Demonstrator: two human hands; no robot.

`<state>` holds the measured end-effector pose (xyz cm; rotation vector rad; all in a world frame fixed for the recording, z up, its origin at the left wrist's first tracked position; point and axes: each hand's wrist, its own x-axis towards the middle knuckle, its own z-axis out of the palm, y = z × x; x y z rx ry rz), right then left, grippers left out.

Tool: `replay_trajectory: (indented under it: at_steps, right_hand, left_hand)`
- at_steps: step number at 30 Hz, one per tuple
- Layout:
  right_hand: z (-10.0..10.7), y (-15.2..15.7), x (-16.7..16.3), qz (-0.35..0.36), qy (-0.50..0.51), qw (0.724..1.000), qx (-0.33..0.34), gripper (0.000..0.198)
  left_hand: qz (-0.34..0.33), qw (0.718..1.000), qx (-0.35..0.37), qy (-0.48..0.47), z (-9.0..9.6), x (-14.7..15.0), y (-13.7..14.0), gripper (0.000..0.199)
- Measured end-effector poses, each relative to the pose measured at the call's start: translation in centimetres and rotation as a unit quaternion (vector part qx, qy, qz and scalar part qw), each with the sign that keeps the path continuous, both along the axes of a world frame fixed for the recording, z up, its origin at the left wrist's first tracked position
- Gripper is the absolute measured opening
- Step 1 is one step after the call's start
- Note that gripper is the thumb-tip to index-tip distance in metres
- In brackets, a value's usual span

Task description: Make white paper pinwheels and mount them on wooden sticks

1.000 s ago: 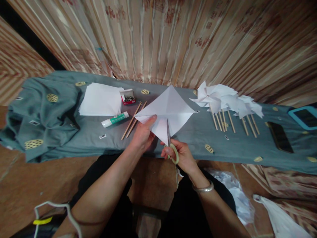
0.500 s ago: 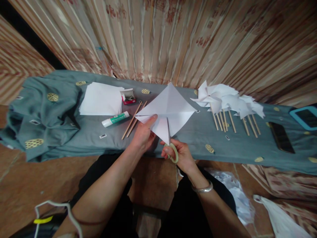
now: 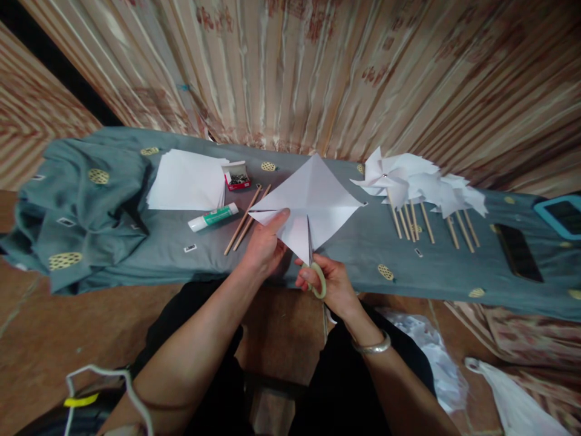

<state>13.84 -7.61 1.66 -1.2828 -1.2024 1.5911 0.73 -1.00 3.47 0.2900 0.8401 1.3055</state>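
Over the cloth-covered table I hold a square white sheet of paper (image 3: 313,188), turned like a diamond and marked with crease lines. My left hand (image 3: 267,242) pinches it near the left corner, thumb on top, fingers beneath. A slit runs in from that corner. In my right hand (image 3: 331,281) are scissors (image 3: 319,281) with pale green handles, their blades at the sheet's near corner along a crease. Just left of the sheet lie two wooden sticks (image 3: 242,224). Beside them are a glue stick (image 3: 213,217) and a small red box (image 3: 237,177) of dark metal pins.
A stack of white paper (image 3: 186,181) lies at the left of the grey-green cloth (image 3: 354,254). Several white paper pinwheels (image 3: 399,175) on sticks rest to the right, then a dark phone (image 3: 517,251) and a blue-framed device (image 3: 560,215). Bunched cloth (image 3: 91,212) covers the far left.
The view has shifted very slightly, so things on the table sit a little further right. Both hands, the paper and the scissors look almost the same as before.
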Motion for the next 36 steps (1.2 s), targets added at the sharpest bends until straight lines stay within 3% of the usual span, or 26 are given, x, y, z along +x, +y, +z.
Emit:
replay_trajectory:
  at_steps: [3, 6, 10, 11, 13, 15, 17, 21, 26, 32, 36]
  right_hand:
    - [0.4, -0.3, -0.1, 0.004, 0.035, 0.999, -0.037, 0.051]
    - [0.9, -0.9, 0.6, 0.054, 0.04, 0.997, -0.048, 0.05]
    - [1.9, -1.1, 3.4, 0.091, 0.0, 0.996, -0.012, 0.047]
    - [2.2, -1.0, 4.2, 0.066, -0.008, 0.998, 0.015, 0.047]
    - [2.4, -0.6, 5.8, -0.064, -0.054, 0.993, 0.085, 0.045]
    - [2.4, -0.1, 7.0, -0.226, -0.132, 0.954, 0.15, 0.042]
    - [2.3, 0.4, 7.6, -0.29, -0.179, 0.922, 0.185, 0.051]
    - [1.9, 0.8, 7.4, -0.256, -0.22, 0.921, 0.192, 0.066]
    - [1.5, 1.0, 6.2, -0.213, -0.122, 0.962, 0.116, 0.052]
    - [1.4, 2.0, 5.8, -0.303, -0.033, 0.949, 0.079, 0.051]
    - [1.4, 2.7, 5.2, -0.336, 0.007, 0.937, 0.093, 0.049]
  left_hand:
    - [0.008, 1.0, 0.01, -0.005, 0.1, -0.4, 0.4, 0.013]
    - [0.044, 0.999, 0.012, -0.003, 0.1, -1.1, 1.1, 0.009]
    - [0.076, 0.997, 0.015, 0.015, -0.2, -2.2, 1.8, 0.015]
    - [0.074, 0.997, 0.017, 0.022, -0.2, -2.3, 1.8, 0.018]
    - [0.062, 0.997, 0.018, 0.041, -0.3, -2.3, 1.5, 0.021]
    - [0.037, 0.997, 0.015, 0.069, -0.3, -2.1, 1.1, 0.02]
    - [0.004, 0.995, 0.014, 0.101, -0.3, -1.8, 0.7, 0.02]
    - [-0.053, 0.988, -0.003, 0.145, -0.8, -1.1, 0.0, 0.017]
    - [-0.107, 0.982, -0.008, 0.153, -1.5, -0.6, -0.3, 0.022]
    - [-0.149, 0.989, 0.005, 0.011, -0.5, -0.3, -0.4, 0.044]
    - [-0.191, 0.981, 0.033, -0.002, -0.3, 0.1, -1.3, 0.057]
